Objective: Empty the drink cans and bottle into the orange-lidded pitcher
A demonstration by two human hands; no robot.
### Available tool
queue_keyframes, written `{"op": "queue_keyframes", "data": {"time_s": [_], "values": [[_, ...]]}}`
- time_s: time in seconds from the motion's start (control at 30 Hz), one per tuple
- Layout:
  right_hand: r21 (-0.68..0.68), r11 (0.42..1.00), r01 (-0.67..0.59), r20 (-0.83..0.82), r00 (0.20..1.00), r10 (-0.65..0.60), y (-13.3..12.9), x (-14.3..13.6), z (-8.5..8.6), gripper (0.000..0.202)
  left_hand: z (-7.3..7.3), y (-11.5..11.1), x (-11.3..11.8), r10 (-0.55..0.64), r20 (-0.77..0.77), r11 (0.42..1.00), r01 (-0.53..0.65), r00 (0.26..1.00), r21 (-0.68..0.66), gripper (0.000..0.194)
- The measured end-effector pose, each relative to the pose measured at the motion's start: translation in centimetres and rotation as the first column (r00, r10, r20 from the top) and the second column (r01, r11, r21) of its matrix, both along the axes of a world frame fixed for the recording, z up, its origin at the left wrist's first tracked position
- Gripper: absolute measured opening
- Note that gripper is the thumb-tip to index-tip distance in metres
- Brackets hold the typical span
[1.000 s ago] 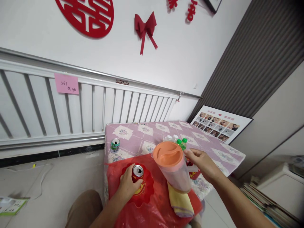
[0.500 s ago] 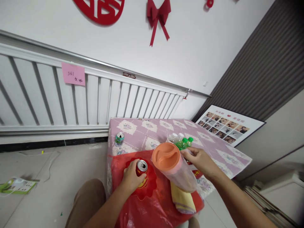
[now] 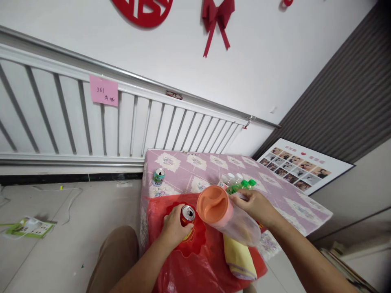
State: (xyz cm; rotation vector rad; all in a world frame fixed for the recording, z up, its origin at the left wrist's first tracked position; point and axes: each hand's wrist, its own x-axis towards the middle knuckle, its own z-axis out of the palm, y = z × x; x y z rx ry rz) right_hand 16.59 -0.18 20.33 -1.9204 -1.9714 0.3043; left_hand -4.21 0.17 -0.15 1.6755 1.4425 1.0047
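My left hand [image 3: 176, 227] is wrapped round a red drink can [image 3: 187, 213], its top opened, standing over a red scalloped tray [image 3: 195, 244]. In my right hand [image 3: 255, 205] is a clear plastic pitcher [image 3: 244, 230] with an orange lid [image 3: 214, 204]. The pitcher leans, its lid toward the can and its base toward the lower right. The fingers grip its upper right side; the handle is mostly hidden. Below the pitcher lies a folded yellow cloth [image 3: 240, 258] on red plastic sheeting [image 3: 180, 276].
A green-blue can [image 3: 158, 177] stands at the table's left end. Several bottles with green and white caps [image 3: 244, 184] stand behind the pitcher. The patterned tablecloth [image 3: 214, 162] reaches back to a white radiator [image 3: 143, 122]. A photo board [image 3: 302, 165] leans at the right.
The view has shifted slightly, so most things sit further right. The pitcher is tilted more, its lid lower and closer to the can. Both hands keep their holds.
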Motion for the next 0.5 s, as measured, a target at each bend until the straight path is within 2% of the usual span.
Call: {"op": "queue_keyframes", "data": {"time_s": [0.2,0.5], "values": [[0.007,0.999,-0.051,0.008,0.999,0.051,0.26,-0.64,0.02,0.034,-0.10,0.11,0.03,0.001,0.004,1.000,-0.001,1.000,-0.005,0.065],[0.005,0.999,-0.034,0.089,0.995,0.034,0.71,-0.88,-0.20,0.035,0.21,0.04,-0.10,-0.005,0.000,1.000,0.005,1.000,-0.019,0.065]]}}
